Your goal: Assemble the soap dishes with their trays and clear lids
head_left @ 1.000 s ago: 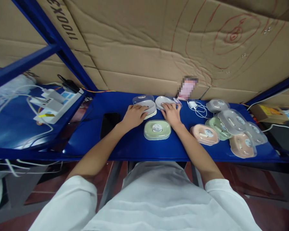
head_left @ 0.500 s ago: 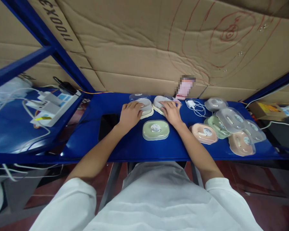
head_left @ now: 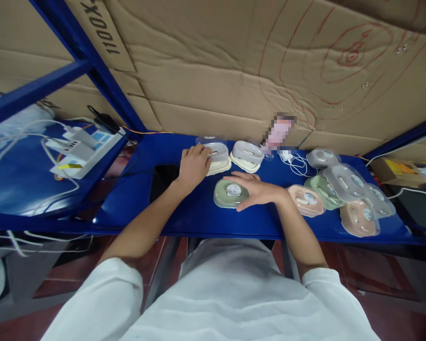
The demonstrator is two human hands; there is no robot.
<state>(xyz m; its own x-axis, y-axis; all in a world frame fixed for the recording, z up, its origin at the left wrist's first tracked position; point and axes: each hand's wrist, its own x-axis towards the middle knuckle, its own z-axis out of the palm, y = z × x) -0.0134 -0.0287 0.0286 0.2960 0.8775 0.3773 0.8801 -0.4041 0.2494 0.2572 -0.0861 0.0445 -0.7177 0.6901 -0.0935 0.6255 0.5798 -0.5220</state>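
My left hand [head_left: 194, 166] lies over the left end of a cream soap box [head_left: 220, 154], its fingers curled against the clear lid. Beside it on the right sits a second cream soap box [head_left: 247, 154] with a grey-white insert, and no hand touches it. In front of the two is a green soap box [head_left: 224, 194] under a clear lid with a round label. My right hand [head_left: 259, 189] spans its right end, fingers along the far edge and thumb at the near edge. The box rests flat on the blue table [head_left: 195, 213].
Several lidded soap boxes [head_left: 307, 201] in pink, green and grey are grouped at the right, some stacked. A black phone [head_left: 163, 180] lies left of my left arm. A white cable [head_left: 294, 163] and a propped, blurred pink screen [head_left: 279, 132] stand behind. A power strip [head_left: 92, 151] is at far left.
My right hand has left the right-hand cream soap box and come nearer, onto the green one. My left hand stays at its cream box. The view has shifted slightly.
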